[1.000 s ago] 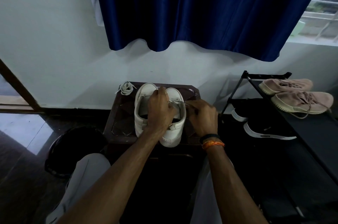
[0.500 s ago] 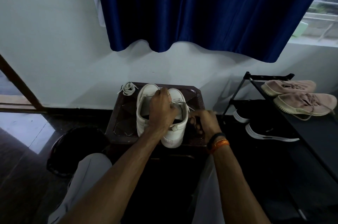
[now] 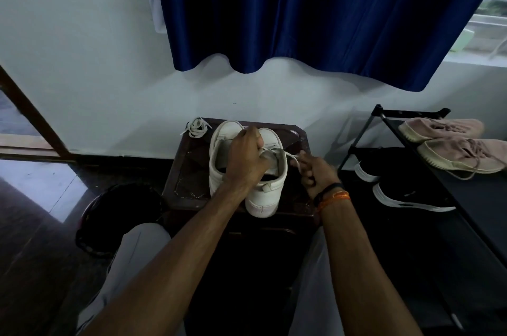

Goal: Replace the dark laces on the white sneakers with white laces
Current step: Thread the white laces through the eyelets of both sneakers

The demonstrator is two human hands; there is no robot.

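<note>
At frame centre, a white lace (image 3: 291,158) is pinched and drawn rightward by the right hand (image 3: 315,174), while the left hand (image 3: 247,156) is curled over the white sneakers (image 3: 267,193) on the dark stool (image 3: 181,171). Lacing appears partly done. Farther back, at the stool's upper-left corner, a bundled lace (image 3: 197,127) is left unused.

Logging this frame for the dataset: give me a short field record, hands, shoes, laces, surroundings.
surface: dark stool by the wall
white sneakers: pair side by side on the stool, heels toward the person
left hand: on top of the sneakers, grip details hidden
right hand: pinches a white lace running from the right sneaker
spare lace bundle: on the stool's far left corner
shoe rack: right side, holds pink and black shoes
</note>
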